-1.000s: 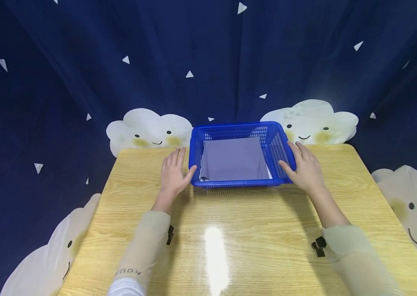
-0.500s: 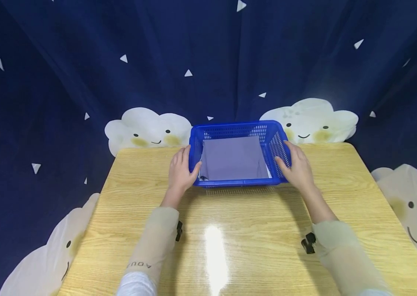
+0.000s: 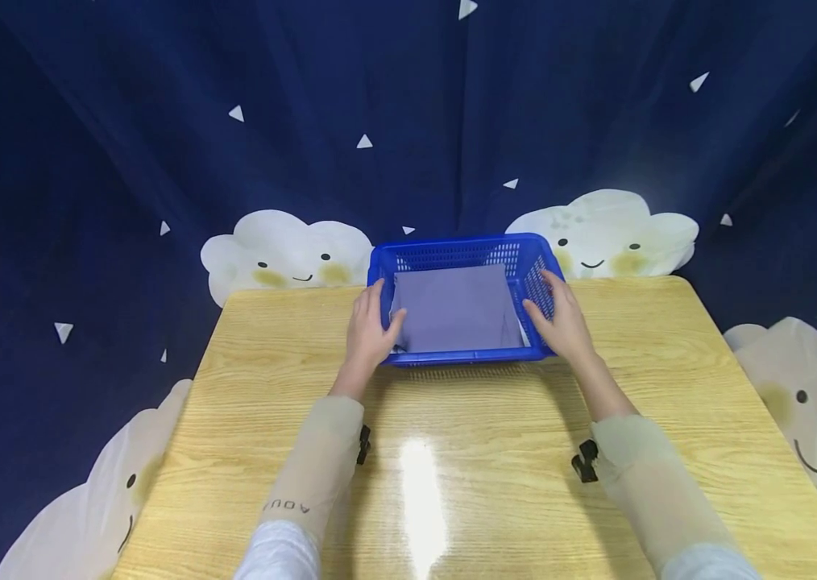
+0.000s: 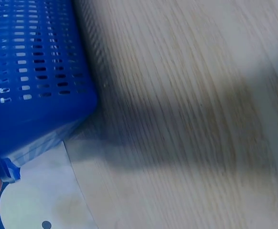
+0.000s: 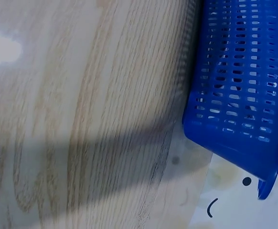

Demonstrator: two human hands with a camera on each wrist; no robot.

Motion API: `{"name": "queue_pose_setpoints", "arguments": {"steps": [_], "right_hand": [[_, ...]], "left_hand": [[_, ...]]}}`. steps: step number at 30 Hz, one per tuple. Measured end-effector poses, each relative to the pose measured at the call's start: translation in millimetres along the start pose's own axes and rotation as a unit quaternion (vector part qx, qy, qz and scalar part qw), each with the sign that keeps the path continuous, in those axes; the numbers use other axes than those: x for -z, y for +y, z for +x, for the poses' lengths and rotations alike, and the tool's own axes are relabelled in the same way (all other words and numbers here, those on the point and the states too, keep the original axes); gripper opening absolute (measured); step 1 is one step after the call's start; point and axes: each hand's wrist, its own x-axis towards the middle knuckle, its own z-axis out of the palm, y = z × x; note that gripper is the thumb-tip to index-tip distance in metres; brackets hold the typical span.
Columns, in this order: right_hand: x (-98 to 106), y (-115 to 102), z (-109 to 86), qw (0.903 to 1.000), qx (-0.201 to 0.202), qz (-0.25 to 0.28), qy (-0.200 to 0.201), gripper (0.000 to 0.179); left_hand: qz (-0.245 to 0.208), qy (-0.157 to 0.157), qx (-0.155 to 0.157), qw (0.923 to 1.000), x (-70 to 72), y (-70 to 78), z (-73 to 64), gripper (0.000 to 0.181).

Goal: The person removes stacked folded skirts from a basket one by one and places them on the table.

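Observation:
A blue plastic basket (image 3: 445,357) with slotted walls stands at the far side of the table. Inside it lies a flat, folded grey-purple cloth (image 3: 455,306), with a bit of white showing at its edges. My left hand (image 3: 371,329) reaches over the basket's left rim, thumb spread toward the cloth and fingers fairly straight. Across the right rim extends my right hand (image 3: 561,322), its thumb and fingers apart over the inside of the basket. Both hands cover parts of the side rims. Each wrist view catches only fingertips beside the basket's upper corner.
The wooden table (image 3: 481,451) reaches from the front to a dark blue curtain (image 3: 408,105) printed with white clouds and triangles. Small black devices sit at both sleeve cuffs. A bright glare streak marks the tabletop in the middle.
Both hands have moved inward from beside the basket to over its side rims, left hand rightward and right hand leftward. The basket and cloth stay in place; the view shifts slightly.

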Motion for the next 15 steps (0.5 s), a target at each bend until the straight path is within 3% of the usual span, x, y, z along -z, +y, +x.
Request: {"name": "queue_pose_setpoints", "arguments": {"steps": [15], "right_hand": [[-9.6, 3.3, 17.2, 0.9978, -0.045, 0.034, -0.035, 0.065]], "left_hand": [[-0.057, -0.031, 0.041, 0.9971, -14.0, 13.5, 13.2, 0.066]]}}
